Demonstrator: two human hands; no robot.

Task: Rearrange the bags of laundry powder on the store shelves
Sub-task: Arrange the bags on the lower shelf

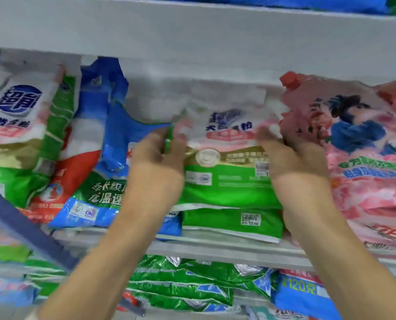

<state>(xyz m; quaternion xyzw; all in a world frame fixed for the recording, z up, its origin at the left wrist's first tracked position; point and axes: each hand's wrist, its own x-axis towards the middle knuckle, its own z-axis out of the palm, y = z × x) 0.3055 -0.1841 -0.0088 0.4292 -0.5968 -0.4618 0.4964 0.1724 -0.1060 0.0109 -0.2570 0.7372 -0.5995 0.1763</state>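
A white, pink and green bag of laundry powder (227, 158) lies on top of a similar green bag (231, 224) on the middle shelf (227, 247). My left hand (157, 162) grips its left edge, fingers curled round the side. My right hand (291, 158) grips its right edge. The bag is blurred with motion. Both forearms reach up from below.
A pink bag (365, 162) leans right of the held bag. Left of it lie a blue and green bag (104, 181), a red and white bag (72, 172) and another white and green bag (17, 135). Green foil bags (187, 285) fill the lower shelf. An upper shelf (192, 31) hangs close overhead.
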